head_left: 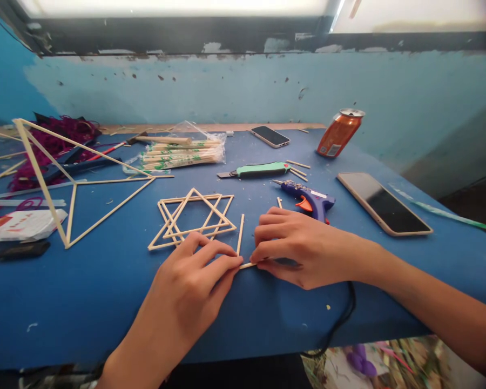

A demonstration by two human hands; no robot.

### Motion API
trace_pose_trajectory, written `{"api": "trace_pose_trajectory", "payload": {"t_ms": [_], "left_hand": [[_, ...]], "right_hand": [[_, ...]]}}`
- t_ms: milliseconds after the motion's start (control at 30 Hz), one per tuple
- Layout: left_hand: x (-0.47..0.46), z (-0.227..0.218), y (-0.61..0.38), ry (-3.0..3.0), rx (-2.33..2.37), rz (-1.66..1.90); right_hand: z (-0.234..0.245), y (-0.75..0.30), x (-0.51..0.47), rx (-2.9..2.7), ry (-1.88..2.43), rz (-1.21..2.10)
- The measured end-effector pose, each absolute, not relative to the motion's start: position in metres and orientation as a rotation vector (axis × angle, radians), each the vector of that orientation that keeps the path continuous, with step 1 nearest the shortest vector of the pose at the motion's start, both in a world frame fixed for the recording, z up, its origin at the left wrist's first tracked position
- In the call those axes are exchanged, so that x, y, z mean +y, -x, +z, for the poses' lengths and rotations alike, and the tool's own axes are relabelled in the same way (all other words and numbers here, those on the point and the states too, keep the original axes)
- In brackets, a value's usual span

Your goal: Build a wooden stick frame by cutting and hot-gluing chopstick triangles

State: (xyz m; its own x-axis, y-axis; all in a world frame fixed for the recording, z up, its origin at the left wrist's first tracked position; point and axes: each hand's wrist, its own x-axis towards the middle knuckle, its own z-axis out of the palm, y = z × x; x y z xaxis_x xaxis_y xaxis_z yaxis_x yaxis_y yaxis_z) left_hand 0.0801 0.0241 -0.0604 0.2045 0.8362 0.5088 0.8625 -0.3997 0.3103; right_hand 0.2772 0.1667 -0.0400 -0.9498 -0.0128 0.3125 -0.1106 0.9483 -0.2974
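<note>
My left hand [200, 275] pinches the corner where two thin wooden sticks meet near the table's front. One wooden stick [240, 235] points away from me; the other wooden stick [248, 265] runs rightward between my hands. The fingertips of my right hand [295, 246] are closed on that second stick's right part, which they mostly hide. Just beyond my left hand lie overlapping stick triangles [196, 219] in a star shape. A blue glue gun [308, 197] with an orange trigger rests behind my right hand.
A green utility knife [263, 169], bagged chopsticks [182, 154] and a phone [270, 136] lie farther back. To the right are an orange can [340, 132] and a larger phone [384, 202]. A stick pyramid frame [44, 183] stands left, near purple yarn [65, 135]. A black cord [344, 319] crosses the front edge.
</note>
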Motion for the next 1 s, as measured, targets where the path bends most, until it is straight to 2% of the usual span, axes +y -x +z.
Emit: {"api": "trace_pose_trajectory", "payload": {"t_ms": [333,500,600,833,1000], "left_hand": [[0.024,-0.059,-0.080,2.413,-1.700,-0.927],[0.025,-0.057,-0.081,2.363,-1.642,-0.898],[0.027,-0.056,-0.082,2.366,-1.615,-0.888],[0.030,-0.060,-0.084,2.365,-1.644,-0.864],[0.030,-0.063,-0.083,2.354,-1.676,-0.859]], "right_hand": [[-0.032,-0.283,0.167,-2.745,-0.049,0.468],[-0.014,-0.296,0.195,-2.517,0.449,0.383],[-0.013,-0.305,0.208,-2.612,0.636,0.264],[-0.026,-0.310,0.192,-2.873,0.598,-0.001],[-0.032,-0.310,0.178,-2.891,0.551,-0.045]]}}
